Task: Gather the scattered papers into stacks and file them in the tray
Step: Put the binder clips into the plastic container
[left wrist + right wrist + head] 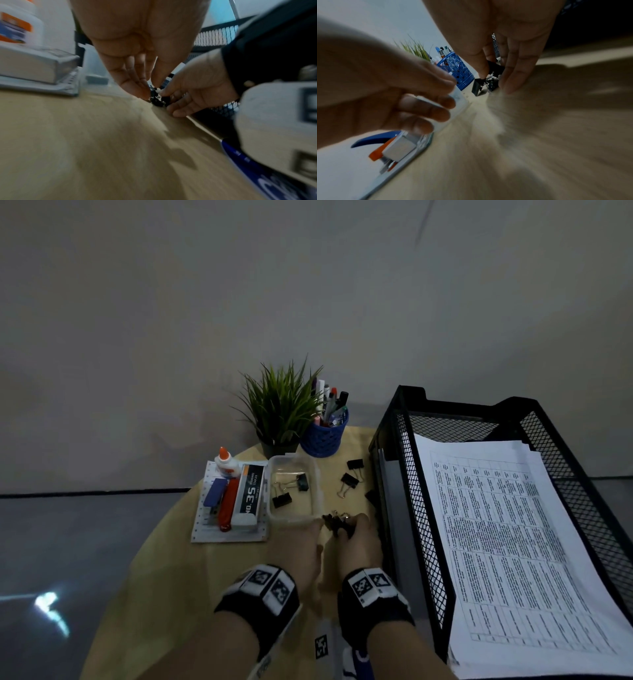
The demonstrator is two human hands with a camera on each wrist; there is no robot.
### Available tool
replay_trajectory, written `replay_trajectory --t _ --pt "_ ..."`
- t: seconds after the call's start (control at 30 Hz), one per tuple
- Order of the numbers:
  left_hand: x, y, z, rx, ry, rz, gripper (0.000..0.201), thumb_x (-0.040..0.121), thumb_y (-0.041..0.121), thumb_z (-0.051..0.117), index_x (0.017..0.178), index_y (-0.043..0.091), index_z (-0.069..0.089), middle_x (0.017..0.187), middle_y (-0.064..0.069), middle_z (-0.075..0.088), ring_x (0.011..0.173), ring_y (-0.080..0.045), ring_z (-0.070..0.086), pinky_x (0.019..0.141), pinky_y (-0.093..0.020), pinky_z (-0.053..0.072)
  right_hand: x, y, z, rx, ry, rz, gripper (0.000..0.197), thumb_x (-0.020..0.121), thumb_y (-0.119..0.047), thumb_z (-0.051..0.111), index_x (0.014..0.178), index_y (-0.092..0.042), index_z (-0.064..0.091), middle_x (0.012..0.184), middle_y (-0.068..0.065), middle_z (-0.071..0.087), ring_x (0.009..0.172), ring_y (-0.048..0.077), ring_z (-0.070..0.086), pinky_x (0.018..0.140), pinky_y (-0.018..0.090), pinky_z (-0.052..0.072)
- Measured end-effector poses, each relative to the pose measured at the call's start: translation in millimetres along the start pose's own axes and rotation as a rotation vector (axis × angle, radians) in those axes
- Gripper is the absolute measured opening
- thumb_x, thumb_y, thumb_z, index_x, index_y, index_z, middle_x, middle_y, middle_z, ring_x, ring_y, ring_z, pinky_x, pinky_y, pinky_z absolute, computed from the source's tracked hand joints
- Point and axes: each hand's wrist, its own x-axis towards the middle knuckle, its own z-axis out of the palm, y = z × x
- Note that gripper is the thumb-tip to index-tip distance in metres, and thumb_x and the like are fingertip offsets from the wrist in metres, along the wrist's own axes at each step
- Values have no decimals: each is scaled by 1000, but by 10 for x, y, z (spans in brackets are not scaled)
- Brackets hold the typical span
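A stack of printed papers (507, 542) lies in the black mesh tray (421, 508) on the right of the round wooden table. My right hand (356, 534) is just left of the tray. It pinches a bunch of black binder clips (337, 522) against the tabletop, with thumb and fingers curled round them (488, 81). My left hand (301, 542) is beside it and grips the near corner of a clear plastic container (317, 484). In the right wrist view its thumb lies on the rim with the fingers below (436, 102). In the left wrist view the clips (157, 98) sit between both hands.
Two loose binder clips (351, 479) lie between the container and the tray, and more sit inside the container. A white pad (205, 529) with a stapler, glue and a staples box lies to the left. A potted plant (281, 405) and a blue pen cup (323, 436) stand behind.
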Motion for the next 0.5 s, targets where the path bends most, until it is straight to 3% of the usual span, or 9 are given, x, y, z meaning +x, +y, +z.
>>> replay_trajectory --t 0.2,0.37,0.43,0.5 --pt "283 60 148 110 -109 -62 35 94 32 43 126 18 38 112 -10 62 96 -27 63 81 -37 52 -28 70 -45 107 42 48 16 95 -12 46 108 -6 55 118 13 59 103 30 58 79 29 43" --pt "339 122 216 185 -105 -103 26 98 30 34 113 11 46 109 -11 59 94 -28 59 72 -28 36 -83 46 -117 166 79 63 21 98 -10 40 114 -5 52 117 13 61 104 29 59 73 22 34" --pt "315 44 298 164 -118 -139 24 97 32 37 104 12 50 103 -8 59 78 -23 56 71 -27 40 -132 12 -155 168 101 62 23 99 -11 40 117 -5 51 116 13 61 104 30 59 71 23 34" --pt "261 -66 414 172 -129 -186 31 93 34 45 113 12 55 109 -10 61 87 -26 61 81 -35 50 -178 -44 -193 167 128 34 23 98 -14 42 119 -7 51 112 13 62 100 31 60 68 23 33"
